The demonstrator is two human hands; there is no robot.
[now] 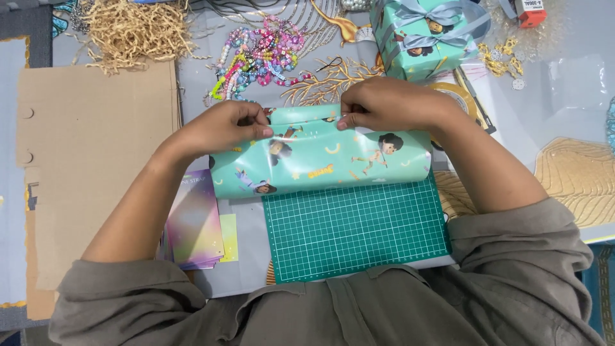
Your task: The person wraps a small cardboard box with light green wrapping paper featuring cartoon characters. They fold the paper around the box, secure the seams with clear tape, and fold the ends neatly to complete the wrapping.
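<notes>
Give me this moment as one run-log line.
left hand: pinching teal wrapping paper top edge | right hand: pinching same edge | paper: curled over green cutting mat | behind: wrapped gift box, beads

Glossy teal wrapping paper (pixel 320 160), matt gridded green cutting mat (pixel 355 230), rough brown cardboard (pixel 96 147), shiny plastic beads (pixel 259 57).

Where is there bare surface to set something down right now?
Free: the green cutting mat below the wrapped parcel that the left hand and right hand pinch, and the flat cardboard at left. Crowded: the far edge, with shredded paper, beads and a ribboned gift box.
</notes>
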